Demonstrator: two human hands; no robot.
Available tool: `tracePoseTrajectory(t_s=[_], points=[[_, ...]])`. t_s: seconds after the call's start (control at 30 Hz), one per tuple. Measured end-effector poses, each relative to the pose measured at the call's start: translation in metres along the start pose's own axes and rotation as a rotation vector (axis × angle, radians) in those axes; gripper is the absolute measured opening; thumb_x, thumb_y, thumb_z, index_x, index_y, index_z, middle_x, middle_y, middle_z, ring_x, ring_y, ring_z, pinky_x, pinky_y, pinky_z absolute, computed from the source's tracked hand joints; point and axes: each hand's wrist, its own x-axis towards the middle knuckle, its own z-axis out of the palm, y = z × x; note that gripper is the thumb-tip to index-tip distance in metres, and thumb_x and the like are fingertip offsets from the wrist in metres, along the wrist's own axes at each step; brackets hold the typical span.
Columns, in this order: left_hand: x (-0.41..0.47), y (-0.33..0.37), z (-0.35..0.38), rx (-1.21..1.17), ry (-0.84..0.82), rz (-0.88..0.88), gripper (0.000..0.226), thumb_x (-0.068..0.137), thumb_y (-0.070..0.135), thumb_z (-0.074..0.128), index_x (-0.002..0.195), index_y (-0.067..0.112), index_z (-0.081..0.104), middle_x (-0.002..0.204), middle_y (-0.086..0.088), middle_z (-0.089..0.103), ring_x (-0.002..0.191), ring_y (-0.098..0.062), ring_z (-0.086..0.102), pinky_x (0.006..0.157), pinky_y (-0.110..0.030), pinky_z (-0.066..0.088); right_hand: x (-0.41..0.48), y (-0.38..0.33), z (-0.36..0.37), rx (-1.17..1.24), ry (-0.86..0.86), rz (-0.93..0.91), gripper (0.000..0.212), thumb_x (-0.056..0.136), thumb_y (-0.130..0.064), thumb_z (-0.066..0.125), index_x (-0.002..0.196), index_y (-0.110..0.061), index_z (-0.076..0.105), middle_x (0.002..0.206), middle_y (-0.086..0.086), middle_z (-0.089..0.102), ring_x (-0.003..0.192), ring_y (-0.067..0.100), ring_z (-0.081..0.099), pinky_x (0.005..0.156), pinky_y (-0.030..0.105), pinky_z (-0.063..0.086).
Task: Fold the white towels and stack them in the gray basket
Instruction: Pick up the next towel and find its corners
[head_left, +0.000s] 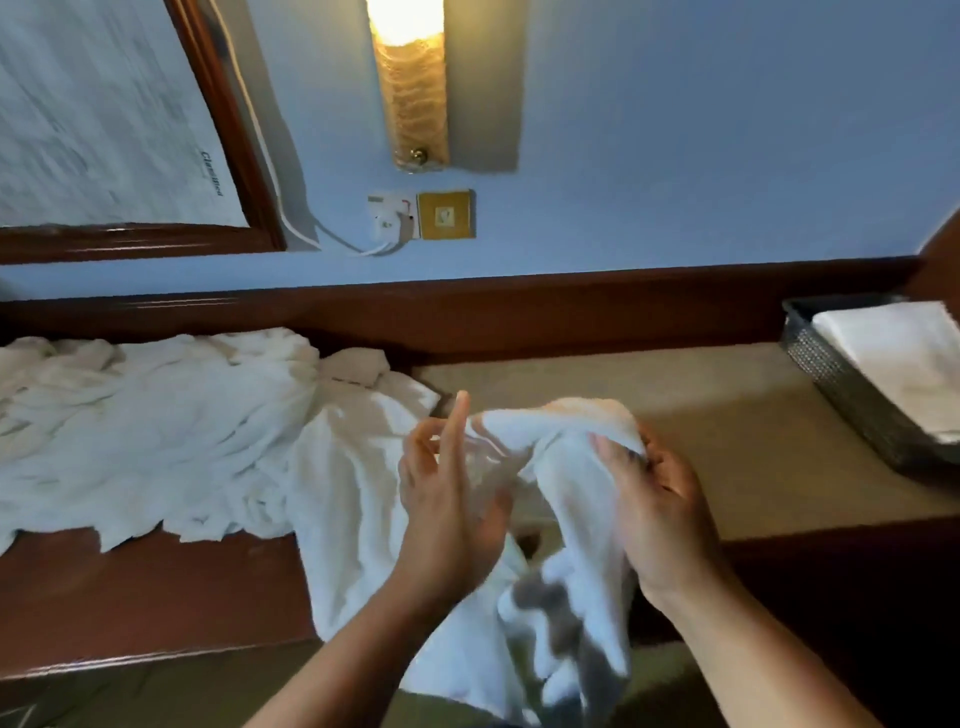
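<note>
White terry sits nearest: a towel (571, 478) is held up over the front of the counter (701, 395), its lower end hanging loose and blurred below the wrists; the right hand (660, 509) pinches its upper edge, fingers and thumb curled round a bunched corner; the left hand (447, 499) is spread, fingers straight and pointing up just beside the cloth's other end, gripping nothing that I can make out, and blur hides whether it touches. This towel is unfolded, so I judge the step in hand to be finding its corners before the first fold. Just to the left, a heap of unfolded towels (156, 426) lies crumpled across the counter, one length spilling over the dark wooden front edge; they cannot be counted, though it looks like several. Farther off at the right edge, the gray basket (831, 379) stands well apart from the hands, with at least one folded towel (904, 353) lying flat inside; the frame cuts off its far part. By my reckoning the job has begun but most is left; the held towel and the whole heap need folding and stacking. Beyond, a lit wall lamp (410, 83) hangs on the blue wall (675, 156).
</note>
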Motion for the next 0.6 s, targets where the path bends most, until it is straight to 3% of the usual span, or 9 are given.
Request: tracePoseTrajectory(t_s=[0.07,0.1,0.13,0.2,0.27,0.33,0.4,0.47,0.6], points=[[0.007,-0.001,0.016,0.026,0.043,-0.018,0.040,0.094,0.026,0.069,0.131,0.035,0.057,0.131,0.003,0.045,0.122,-0.019,0.047,0.098,-0.033,0.043,-0.005,-0.013,-0.017,0.041,-0.032,0.015,0.017,0.089,-0.026,0.069,0.086,-0.041,0.077,0.083,-0.009,0.075,0.082,0.005,0.067,0.073,0.021,0.050],[0.009,0.000,0.020,-0.030,0.015,-0.018,0.019,0.098,0.022,0.063,0.114,0.032,0.064,0.116,0.009,0.057,0.108,-0.013,0.056,0.087,-0.026,0.045,-0.009,-0.017,-0.025,0.033,-0.035,0.035,0.013,0.084,-0.026,0.073,0.088,-0.037,0.077,0.085,-0.006,0.075,0.084,0.007,0.067,0.074,0.025,0.050],[0.010,0.005,0.025,-0.137,-0.064,-0.053,0.015,0.102,0.019,0.056,0.101,0.032,0.064,0.098,0.013,0.063,0.092,-0.007,0.061,0.076,-0.023,0.046,-0.014,-0.022,-0.037,0.022,-0.017,0.052,0.013,0.079,-0.025,0.076,0.090,-0.033,0.077,0.086,-0.003,0.074,0.084,0.010,0.066,0.074,0.028,0.049],[0.009,0.020,0.025,-0.405,-0.213,-0.238,0.024,0.107,0.020,0.045,0.096,0.031,0.063,0.086,0.005,0.068,0.078,-0.009,0.064,0.068,-0.025,0.050,-0.023,-0.025,-0.059,-0.086,0.022,0.040,0.013,0.077,-0.029,0.074,0.089,-0.027,0.071,0.080,-0.002,0.070,0.074,0.010,0.062,0.066,0.027,0.045],[0.015,0.032,0.022,-0.571,-0.242,-0.357,0.024,0.108,0.029,0.041,0.101,0.028,0.065,0.088,0.001,0.071,0.080,-0.015,0.067,0.070,-0.031,0.054,-0.031,-0.024,-0.082,-0.425,-0.017,0.029,0.023,0.076,-0.039,0.081,0.091,-0.032,0.065,0.081,-0.007,0.069,0.068,0.005,0.061,0.058,0.021,0.046],[0.031,0.042,0.011,-0.587,-0.216,-0.259,0.027,0.103,0.040,0.047,0.095,0.022,0.066,0.081,-0.008,0.069,0.073,-0.021,0.062,0.064,-0.037,0.049,-0.037,-0.015,-0.108,-0.855,-0.073,0.043,0.042,0.071,-0.042,0.086,0.100,-0.040,0.056,0.091,-0.018,0.065,0.079,0.004,0.064,0.063,0.022,0.052],[0.050,0.056,-0.004,-0.538,-0.214,-0.090,0.031,0.096,0.042,0.053,0.085,0.015,0.062,0.069,-0.006,0.061,0.065,-0.017,0.054,0.059,-0.034,0.043,-0.035,0.006,-0.136,-1.070,-0.101,0.004,0.044,0.075,-0.029,0.082,0.106,-0.040,0.053,0.099,-0.020,0.059,0.089,0.005,0.062,0.072,0.032,0.055],[0.059,0.078,-0.017,-0.547,-0.256,0.038,0.033,0.094,0.040,0.058,0.079,0.011,0.058,0.065,0.003,0.054,0.060,-0.013,0.047,0.056,-0.029,0.037,-0.032,0.033,-0.167,-1.126,-0.034,-0.064,0.043,0.077,-0.010,0.076,0.109,-0.032,0.058,0.103,-0.016,0.055,0.093,0.016,0.064,0.074,0.040,0.055],[0.052,0.127,-0.020,-0.623,-0.370,0.142,0.031,0.097,0.037,0.059,0.074,0.016,0.059,0.064,0.004,0.047,0.057,-0.011,0.038,0.050,-0.024,0.030,-0.012,0.063,-0.221,-1.100,0.312,-0.116,0.039,0.072,0.006,0.074,0.104,-0.013,0.066,0.104,0.005,0.060,0.092,0.031,0.065,0.079,0.035,0.050]])
